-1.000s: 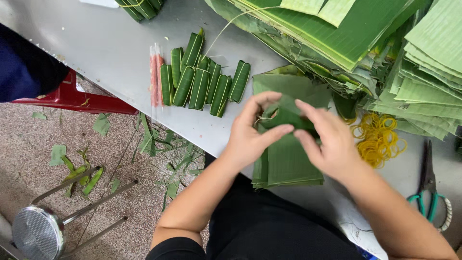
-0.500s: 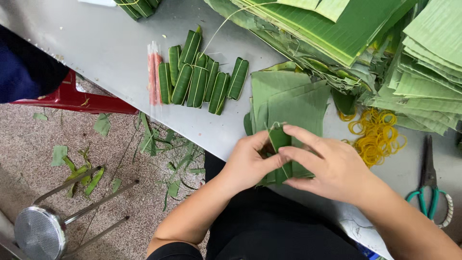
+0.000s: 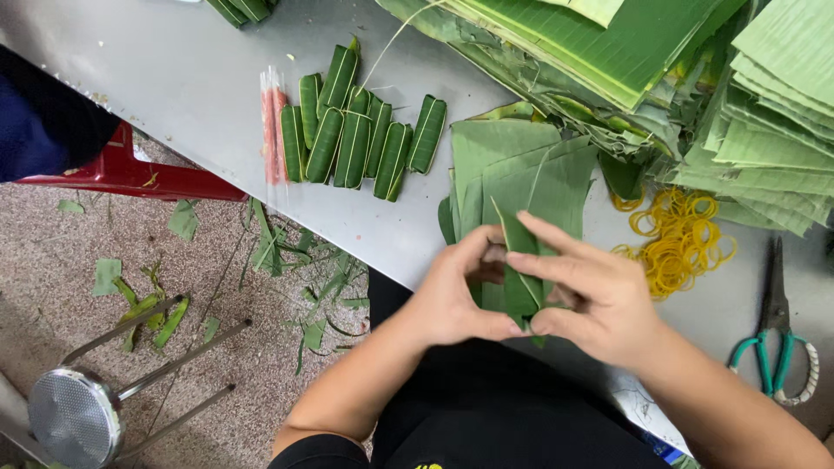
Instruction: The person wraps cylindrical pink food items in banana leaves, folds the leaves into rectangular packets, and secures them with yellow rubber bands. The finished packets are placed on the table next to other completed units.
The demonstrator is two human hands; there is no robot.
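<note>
- We find the left hand (image 3: 456, 300) and the right hand (image 3: 599, 295) closed together on one folded leaf piece (image 3: 519, 282), fingers and thumbs pinching it from both sides.
- The piece is held upright just above the table's near edge, over a stack of cut leaf sheets (image 3: 521, 169) lying on the grey table (image 3: 174, 78).
- We note a row of finished leaf-wrapped rolls (image 3: 360, 135) further left on the table, with a clear packet of pink sticks (image 3: 271, 126) just beside them.
- Yellow rubber bands (image 3: 678, 239) lie heaped right of the sheets; green-handled scissors (image 3: 771, 339) lie beyond them.
- Large banana leaves (image 3: 608, 43) are piled at the far side.
- Leaf scraps (image 3: 269, 247) litter the floor near a metal stool (image 3: 69, 417).
</note>
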